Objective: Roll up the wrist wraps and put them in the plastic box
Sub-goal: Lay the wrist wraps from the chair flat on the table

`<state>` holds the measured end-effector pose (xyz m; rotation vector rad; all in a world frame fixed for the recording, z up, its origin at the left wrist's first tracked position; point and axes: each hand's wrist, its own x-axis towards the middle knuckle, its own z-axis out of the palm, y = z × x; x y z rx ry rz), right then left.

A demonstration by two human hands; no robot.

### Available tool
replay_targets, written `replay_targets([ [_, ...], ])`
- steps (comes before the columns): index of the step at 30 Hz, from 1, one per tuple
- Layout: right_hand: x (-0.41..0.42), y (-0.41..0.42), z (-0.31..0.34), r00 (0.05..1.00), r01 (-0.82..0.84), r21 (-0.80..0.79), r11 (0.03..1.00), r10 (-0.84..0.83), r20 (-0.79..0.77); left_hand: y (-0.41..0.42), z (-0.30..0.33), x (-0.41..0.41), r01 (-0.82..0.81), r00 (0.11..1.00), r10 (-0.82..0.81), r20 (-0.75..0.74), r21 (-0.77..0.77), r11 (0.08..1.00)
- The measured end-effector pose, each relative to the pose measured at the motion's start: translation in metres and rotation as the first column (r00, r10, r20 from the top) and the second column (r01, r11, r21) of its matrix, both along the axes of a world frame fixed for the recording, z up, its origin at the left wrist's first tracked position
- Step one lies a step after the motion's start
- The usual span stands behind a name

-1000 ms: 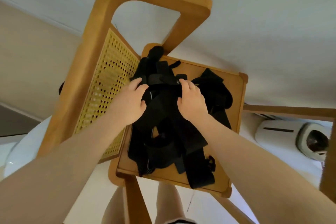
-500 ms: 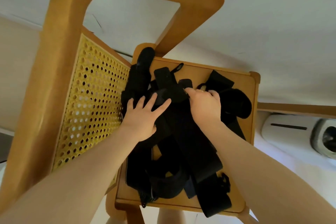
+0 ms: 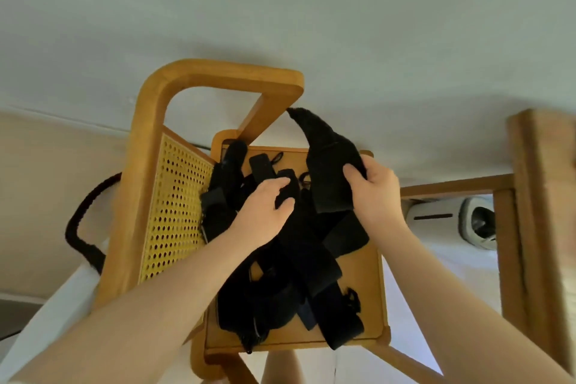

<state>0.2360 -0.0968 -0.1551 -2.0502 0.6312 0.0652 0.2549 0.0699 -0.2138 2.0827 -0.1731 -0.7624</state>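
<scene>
A tangle of black wrist wraps lies on the seat of a wooden chair. My right hand grips one wide black wrap and holds it lifted above the pile, its pointed end curling up toward the chair's backrest. My left hand is closed around the end of another black strap in the middle of the pile. No plastic box is in view.
The chair has a yellow perforated cane panel on the left and a curved wooden frame at the top. A black looped cord hangs left of it. At right stand a wooden frame and a white appliance.
My right hand has lifted one wrap up and right, out of the pile. My left hand went from lying flat with spread fingers to gripping a strap end.
</scene>
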Motion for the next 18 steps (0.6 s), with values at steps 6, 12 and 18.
replay_targets([
  [6, -0.04, 0.015, 0.096, 0.978, 0.205, 0.407, 0.89, -0.172, -0.116, 0.007, 0.114, -0.026, -0.074, 0.94, -0.119, -0.32, -0.533, 0.843],
  [12, -0.093, 0.026, 0.159, 0.937, 0.342, 0.589, 0.732, -0.312, -0.157, 0.018, 0.195, -0.051, 0.109, 0.939, -0.276, -0.206, -0.583, 0.805],
  [18, -0.143, 0.03, 0.207, 0.885, 0.342, 0.689, 0.639, -0.465, -0.008, 0.011, 0.247, -0.08, 0.332, 0.918, -0.396, -0.023, -0.504, 0.797],
])
